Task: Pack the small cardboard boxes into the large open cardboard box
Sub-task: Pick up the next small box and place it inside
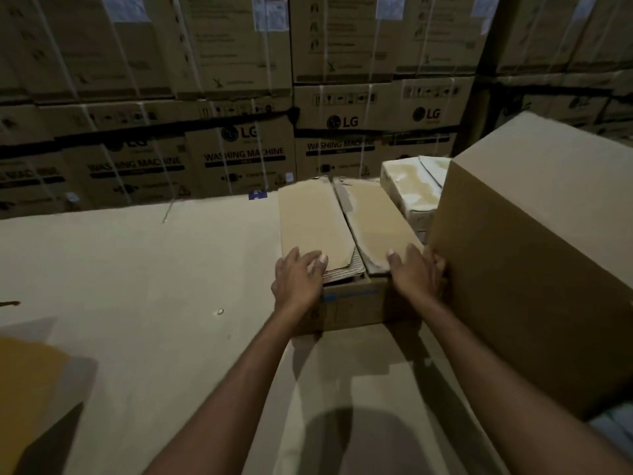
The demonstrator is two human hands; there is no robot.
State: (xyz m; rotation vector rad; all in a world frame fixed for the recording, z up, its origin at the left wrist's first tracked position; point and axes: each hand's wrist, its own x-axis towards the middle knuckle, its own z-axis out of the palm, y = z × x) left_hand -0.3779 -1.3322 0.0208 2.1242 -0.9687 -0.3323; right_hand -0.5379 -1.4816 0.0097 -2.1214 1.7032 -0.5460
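As left hand [298, 279] presses, right hand [416, 272] grips | small box [318, 221]: corrugated, rectangular flaps

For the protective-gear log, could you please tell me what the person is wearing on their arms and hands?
Nothing is worn: the left hand and right hand have no gloves, no rings show, and the left forearm and right forearm have no sleeves, watch or band as far as the picture's edge.

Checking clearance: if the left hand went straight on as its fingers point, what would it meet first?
The left hand rests on the left flap of the small box; it would probably just slide along that flap.
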